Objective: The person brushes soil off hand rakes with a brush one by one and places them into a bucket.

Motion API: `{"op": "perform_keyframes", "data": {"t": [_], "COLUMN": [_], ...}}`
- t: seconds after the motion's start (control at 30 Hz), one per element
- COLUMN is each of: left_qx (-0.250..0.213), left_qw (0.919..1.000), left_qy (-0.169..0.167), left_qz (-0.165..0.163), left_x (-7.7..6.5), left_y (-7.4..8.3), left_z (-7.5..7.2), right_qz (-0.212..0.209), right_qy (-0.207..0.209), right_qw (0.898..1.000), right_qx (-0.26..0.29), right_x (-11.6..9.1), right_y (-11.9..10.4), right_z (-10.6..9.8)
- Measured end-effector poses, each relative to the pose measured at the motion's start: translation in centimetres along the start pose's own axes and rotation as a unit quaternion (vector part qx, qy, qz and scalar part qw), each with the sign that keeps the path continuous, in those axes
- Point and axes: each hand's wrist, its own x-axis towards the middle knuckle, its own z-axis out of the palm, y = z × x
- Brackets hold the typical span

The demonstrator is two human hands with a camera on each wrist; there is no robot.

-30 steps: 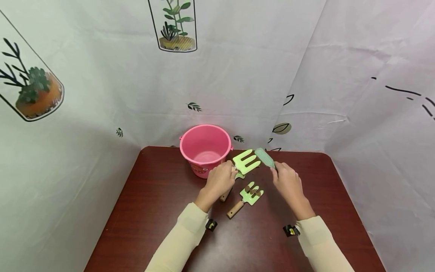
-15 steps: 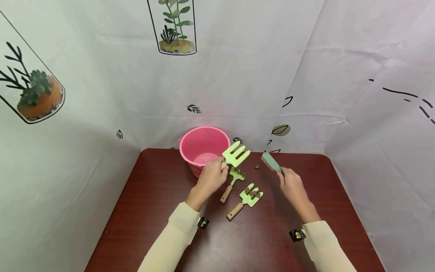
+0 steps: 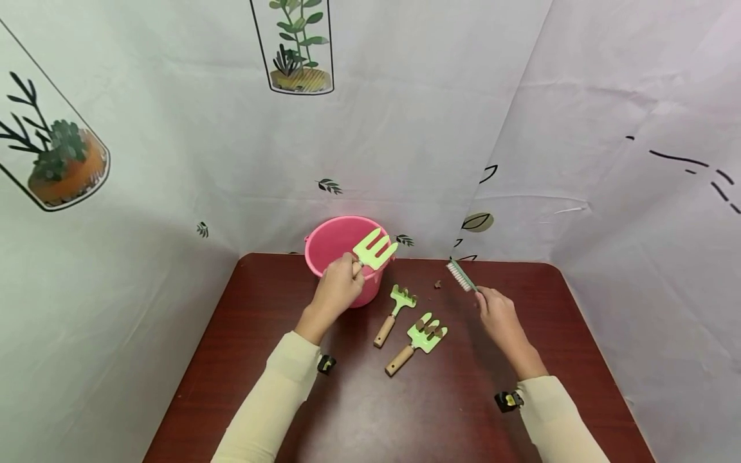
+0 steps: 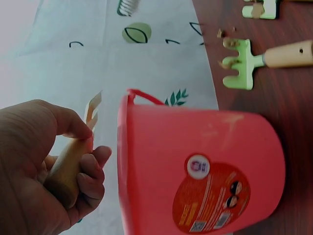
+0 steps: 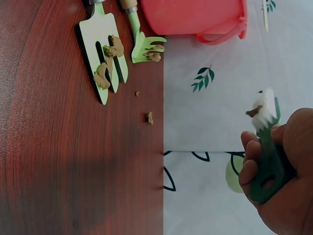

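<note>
My left hand (image 3: 336, 283) grips the wooden handle of a green three-pronged hand fork (image 3: 374, 249), whose clean-looking prongs overlap the rim of the pink bucket (image 4: 200, 166) in the head view. In the left wrist view the handle's butt sits in the palm. My right hand (image 3: 499, 316) holds a green-handled brush (image 3: 460, 275) with white bristles, raised at the right. Brown clumps cling to the bristles in the right wrist view. Below, on the table, lie a second hand fork (image 3: 427, 332) and a small rake (image 3: 403, 296), both with brown clumps on their tines.
A small brown crumb (image 5: 149, 118) lies on the dark red wooden table (image 3: 475, 411), near its back edge. White printed cloth (image 3: 428, 128) hangs right behind the table and along both sides.
The left hand has carried its fork leftward, away from the brush to over the bucket's rim. The right hand has drawn back slightly and turned the brush so its bristles show.
</note>
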Motion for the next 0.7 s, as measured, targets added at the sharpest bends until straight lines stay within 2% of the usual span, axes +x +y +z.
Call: {"op": "perform_keyframes", "data": {"t": [0.27,0.43,0.53,0.7], "left_qx": [0.063,0.091,0.1,0.126], "left_qw": [0.9978,0.9956,0.9945,0.9903], "left_qy": [-0.013,-0.019,-0.031,-0.058], "left_qz": [-0.017,-0.012,-0.002,-0.006], "left_x": [1.0,1.8,2.3,3.3], "left_y": [-1.0,-1.4,-1.6,-1.9], "left_z": [-1.1,-1.7,-2.0,-2.4], "right_qz": [-0.002,-0.002,0.001,0.001], "right_qy": [-0.002,-0.003,-0.008,-0.015], "right_qw": [1.0,1.0,1.0,1.0], "right_qx": [0.002,0.001,0.003,0.004], "right_x": [0.0,-0.1,-0.2,-0.4], "right_y": [0.5,0.6,0.7,0.7], "right_z": [-0.1,-0.2,-0.2,-0.4]}}
